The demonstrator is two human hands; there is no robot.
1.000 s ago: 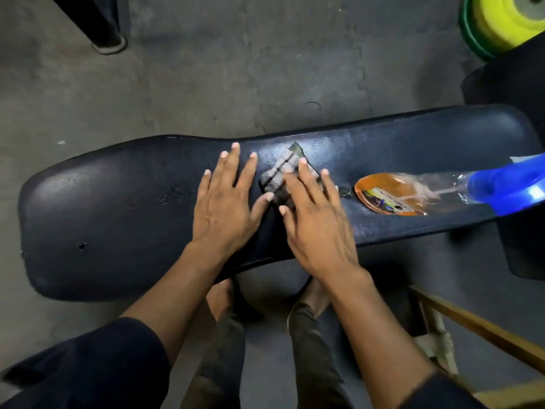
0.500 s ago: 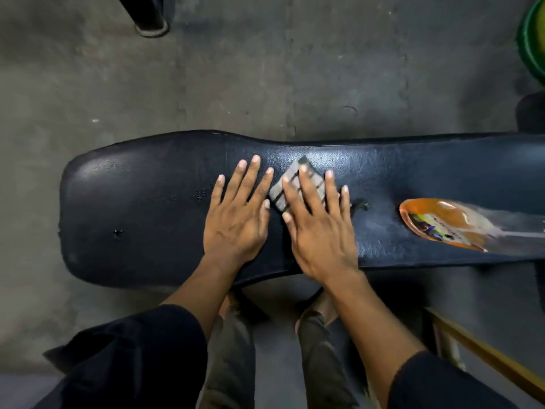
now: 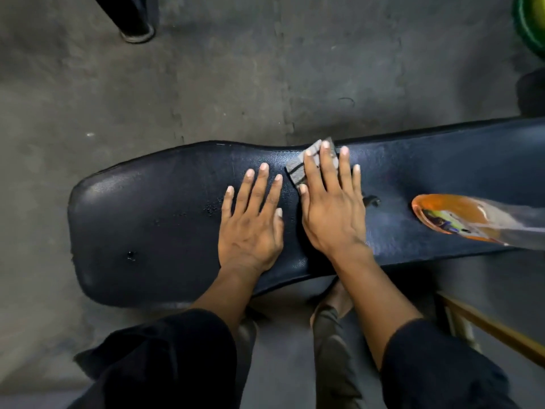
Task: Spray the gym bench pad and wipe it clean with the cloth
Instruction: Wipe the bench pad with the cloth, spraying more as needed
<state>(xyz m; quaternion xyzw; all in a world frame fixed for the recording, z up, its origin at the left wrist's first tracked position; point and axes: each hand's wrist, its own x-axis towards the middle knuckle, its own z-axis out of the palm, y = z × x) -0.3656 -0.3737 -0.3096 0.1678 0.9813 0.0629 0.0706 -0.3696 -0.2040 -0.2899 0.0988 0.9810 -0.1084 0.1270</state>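
The black gym bench pad (image 3: 147, 219) stretches across the view from left to right, with small scuffs and holes in its skin. My right hand (image 3: 330, 208) lies flat on a small grey striped cloth (image 3: 298, 169), pressing it onto the pad near the far edge; most of the cloth is hidden under my fingers. Just left of it, my left hand (image 3: 250, 225) rests flat on the bare pad with its fingers spread and nothing in it. A clear spray bottle with an orange base (image 3: 454, 216) lies on its side on the pad to the right.
Grey floor mats surround the bench. A black post foot (image 3: 135, 31) stands at the far left. A green and yellow weight plate (image 3: 530, 25) shows at the top right corner. A wooden frame (image 3: 486, 329) stands near right. My legs and bare feet are below the pad.
My right hand has slid the cloth away from me toward the pad's far edge. The view has shifted left, so the bottle's blue sprayer head is out of frame. My left hand stays flat.
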